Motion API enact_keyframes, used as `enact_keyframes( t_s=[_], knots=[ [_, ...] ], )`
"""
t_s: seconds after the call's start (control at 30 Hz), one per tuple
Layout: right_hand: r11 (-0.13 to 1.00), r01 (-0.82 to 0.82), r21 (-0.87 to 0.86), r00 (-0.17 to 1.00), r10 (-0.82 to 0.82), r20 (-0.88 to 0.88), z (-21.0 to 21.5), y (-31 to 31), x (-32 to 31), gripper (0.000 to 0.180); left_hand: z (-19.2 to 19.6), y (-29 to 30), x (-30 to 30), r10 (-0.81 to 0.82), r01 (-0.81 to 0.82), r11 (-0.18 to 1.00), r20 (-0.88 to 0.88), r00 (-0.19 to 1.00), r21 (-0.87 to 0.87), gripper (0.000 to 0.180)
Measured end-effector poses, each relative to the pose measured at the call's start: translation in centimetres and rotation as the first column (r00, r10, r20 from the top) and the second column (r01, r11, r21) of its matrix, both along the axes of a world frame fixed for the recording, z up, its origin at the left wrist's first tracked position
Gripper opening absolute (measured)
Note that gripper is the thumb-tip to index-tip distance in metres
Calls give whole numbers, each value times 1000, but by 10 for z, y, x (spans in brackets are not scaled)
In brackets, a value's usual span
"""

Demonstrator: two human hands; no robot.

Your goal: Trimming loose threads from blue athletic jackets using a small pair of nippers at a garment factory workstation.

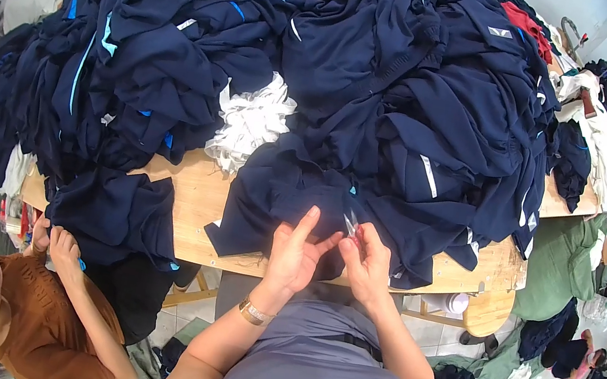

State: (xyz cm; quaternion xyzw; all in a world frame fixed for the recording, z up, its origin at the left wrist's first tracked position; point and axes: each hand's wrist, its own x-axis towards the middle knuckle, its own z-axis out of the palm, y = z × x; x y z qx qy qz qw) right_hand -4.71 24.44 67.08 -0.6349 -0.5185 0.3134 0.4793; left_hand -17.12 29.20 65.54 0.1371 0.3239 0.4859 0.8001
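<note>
A dark navy garment lies on the wooden table right in front of me, its front part beneath my hands. Over its near edge is my left hand, palm partly up, thumb and fingers apart and nothing visible in it. Close beside it, my right hand is closed around small thread snips, with the two pointed metal blades showing above the fingers. The blade tips point up and away over the navy cloth. The snips' handle is mostly hidden in the hand.
Large heaps of navy garments cover the table. A bundle of white strips sits left of centre. At lower left, a co-worker in a brown shirt handles another navy piece. A wooden stool stands at right.
</note>
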Motion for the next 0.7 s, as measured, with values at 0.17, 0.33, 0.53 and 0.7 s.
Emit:
enact_keyframes(
  t_s=[0.17,0.33,0.53,0.7],
  knots=[
    [999,35,6,999,-35,17,3,-2,-1,28,-2,-2,0,10,-9,1000,188,982,-5,15],
    [999,13,50,966,-25,259,0,1,0,26,-2,-6,4,72,-89,992,173,982,94,14],
    [993,10,119,931,-53,362,0,3,-3,32,4,-7,7,137,-152,976,100,986,154,13],
    [992,4,125,935,-48,352,0,5,-4,32,0,-8,7,123,-142,969,103,987,200,12]
  ],
)
